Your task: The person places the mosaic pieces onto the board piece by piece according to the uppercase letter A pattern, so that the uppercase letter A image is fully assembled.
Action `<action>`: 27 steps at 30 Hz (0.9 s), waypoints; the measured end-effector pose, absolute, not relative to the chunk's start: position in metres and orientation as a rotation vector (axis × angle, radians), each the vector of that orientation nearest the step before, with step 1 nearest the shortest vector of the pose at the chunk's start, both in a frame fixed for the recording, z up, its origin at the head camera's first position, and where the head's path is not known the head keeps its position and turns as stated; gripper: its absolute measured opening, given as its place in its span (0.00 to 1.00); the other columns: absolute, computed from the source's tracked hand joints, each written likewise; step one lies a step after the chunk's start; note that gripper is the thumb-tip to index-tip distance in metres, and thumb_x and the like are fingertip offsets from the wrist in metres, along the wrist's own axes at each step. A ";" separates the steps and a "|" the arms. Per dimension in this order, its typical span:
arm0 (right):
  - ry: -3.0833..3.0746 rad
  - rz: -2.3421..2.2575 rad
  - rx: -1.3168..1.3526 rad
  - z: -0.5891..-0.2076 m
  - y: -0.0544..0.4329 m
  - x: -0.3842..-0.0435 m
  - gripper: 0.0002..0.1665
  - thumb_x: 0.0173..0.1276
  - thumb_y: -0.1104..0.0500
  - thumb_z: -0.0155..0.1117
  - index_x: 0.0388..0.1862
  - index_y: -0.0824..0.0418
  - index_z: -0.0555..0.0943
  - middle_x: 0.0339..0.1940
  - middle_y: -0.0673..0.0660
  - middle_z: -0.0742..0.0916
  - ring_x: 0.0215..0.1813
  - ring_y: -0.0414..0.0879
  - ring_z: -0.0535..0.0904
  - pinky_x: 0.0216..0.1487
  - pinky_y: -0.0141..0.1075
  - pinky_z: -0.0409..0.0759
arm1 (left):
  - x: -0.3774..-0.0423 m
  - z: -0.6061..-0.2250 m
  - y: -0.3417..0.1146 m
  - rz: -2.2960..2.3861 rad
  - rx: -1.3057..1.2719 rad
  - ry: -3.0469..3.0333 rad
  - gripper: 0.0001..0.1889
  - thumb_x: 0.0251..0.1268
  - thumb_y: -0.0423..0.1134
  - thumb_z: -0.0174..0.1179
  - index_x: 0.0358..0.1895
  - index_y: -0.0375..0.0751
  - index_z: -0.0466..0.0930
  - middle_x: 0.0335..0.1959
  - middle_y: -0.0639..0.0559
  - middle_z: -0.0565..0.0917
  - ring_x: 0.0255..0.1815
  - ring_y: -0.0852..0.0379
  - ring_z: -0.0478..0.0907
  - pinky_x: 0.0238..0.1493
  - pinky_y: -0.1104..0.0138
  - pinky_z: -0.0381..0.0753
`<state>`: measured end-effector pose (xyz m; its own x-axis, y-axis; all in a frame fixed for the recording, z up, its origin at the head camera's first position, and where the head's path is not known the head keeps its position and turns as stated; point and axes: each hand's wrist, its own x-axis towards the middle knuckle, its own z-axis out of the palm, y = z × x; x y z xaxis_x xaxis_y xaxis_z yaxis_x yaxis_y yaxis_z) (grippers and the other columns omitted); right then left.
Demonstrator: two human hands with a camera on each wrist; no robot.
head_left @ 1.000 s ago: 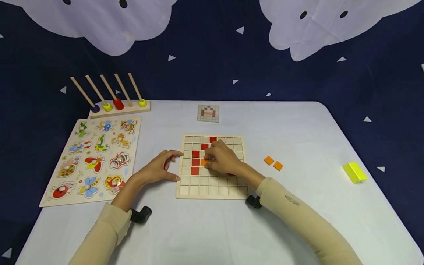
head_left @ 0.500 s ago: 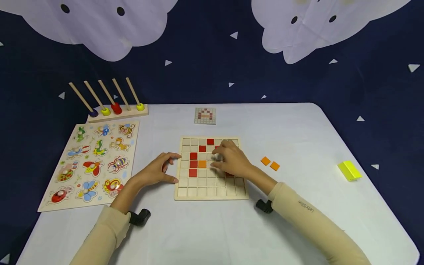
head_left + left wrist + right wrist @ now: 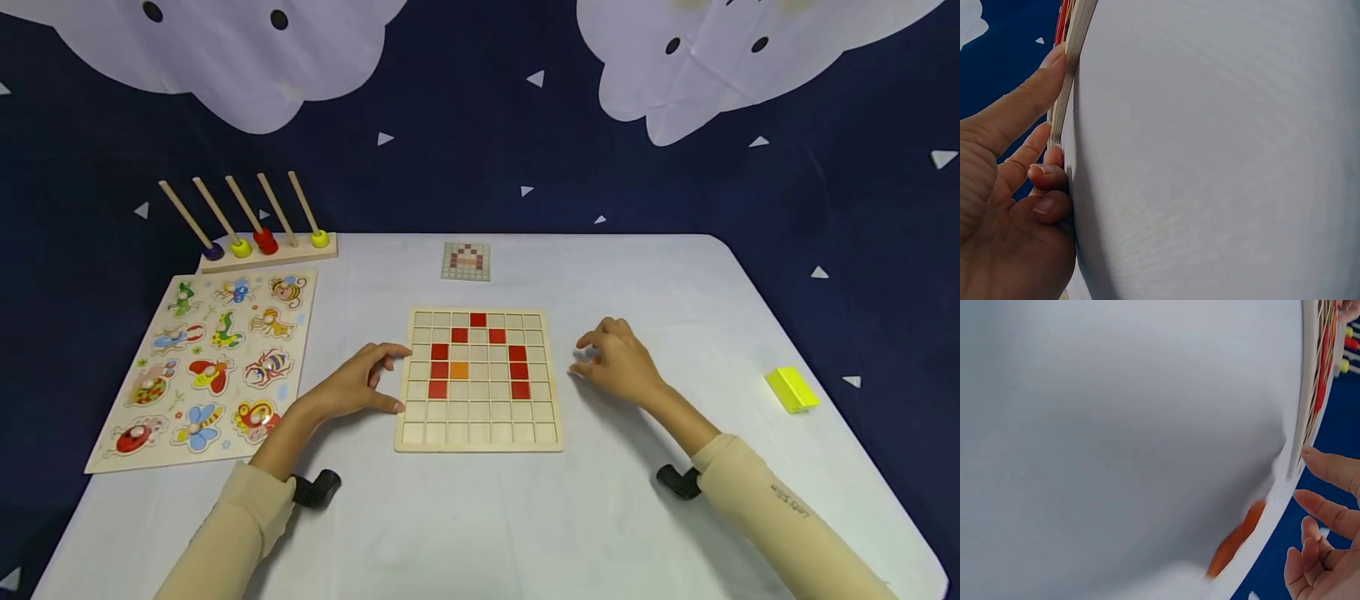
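Observation:
The square wooden grid board lies mid-table, bearing an arch of red tiles and a single orange tile inside its left side. At the board's left edge, my left hand has its thumb and index fingertips spread along the rim. In the left wrist view, the thumb lies straight against that wooden edge. My right hand hovers to the right of the board, thumb and fingers apart, holding nothing. Loose orange tiles lie on the table below it, mostly hidden by the hand in the head view.
A small pattern card lies behind the board. To the left are a wooden insect puzzle and a peg stand with coloured beads. A bright yellow block sits far right on the white table.
The orange tile has been released into its board square. My right hand has moved right, off the board, to over the loose orange tiles. My left hand stays at the board's edge.

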<state>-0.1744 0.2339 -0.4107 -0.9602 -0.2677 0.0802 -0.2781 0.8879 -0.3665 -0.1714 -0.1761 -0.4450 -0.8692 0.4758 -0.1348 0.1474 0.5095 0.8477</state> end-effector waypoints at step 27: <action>-3.084 0.534 0.408 -0.418 0.266 -0.171 0.14 0.56 0.58 0.75 0.36 0.67 0.88 0.38 0.60 0.80 0.45 0.55 0.72 0.40 0.48 0.75 | -0.172 -0.445 -0.175 1.278 0.513 2.420 0.42 0.45 0.35 0.79 0.68 0.40 0.69 0.45 0.44 0.66 0.36 0.53 0.61 0.36 0.67 0.64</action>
<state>-0.1708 0.2661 -0.4181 -0.9664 -0.2553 0.0292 -0.2502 0.9092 -0.3327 -0.1719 -0.1753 -0.4448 -0.8710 0.4710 -0.1401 0.1499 0.5262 0.8370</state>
